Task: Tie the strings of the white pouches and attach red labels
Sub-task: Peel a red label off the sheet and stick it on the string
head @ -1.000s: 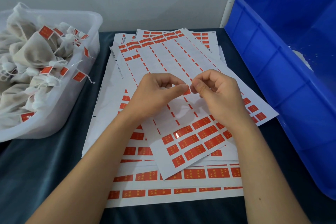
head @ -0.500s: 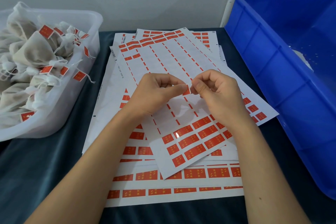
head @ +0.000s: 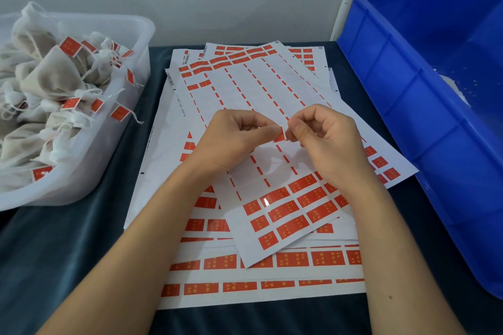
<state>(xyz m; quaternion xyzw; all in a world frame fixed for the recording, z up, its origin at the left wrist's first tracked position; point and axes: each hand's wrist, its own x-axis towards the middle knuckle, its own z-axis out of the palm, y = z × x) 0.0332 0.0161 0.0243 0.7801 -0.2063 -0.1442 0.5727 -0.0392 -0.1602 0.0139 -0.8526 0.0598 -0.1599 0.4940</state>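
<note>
The red label sits pinched between my two hands, held up off the paper. My left hand has it between thumb and forefinger on its left edge, the other fingers curled in; my right hand nips its right edge the same way, fingers bent tight. I cannot tell whether a pouch string is caught in there (nothing that fine shows past my fingertips), nor whether the sticker is folded yet.

Directly beneath my fingers lies the top label sheet, mostly stripped, with a block of unused red labels nearer my wrists. More sheets fan out under it, all on the dark cloth.

Well off to the left of my left hand is the clear tub heaped with white pouches, many already wearing red tags on tied strings. To the right of my right hand stands the blue crate, with something pale at its bottom.

To do this step well, I judge I should keep the sticky side off my fingertips, line the two halves up edge to edge before pressing, then squeeze firmly from the fold outward so no corner lifts. A crooked fold would leave glue exposed to snag on the other pouches.
</note>
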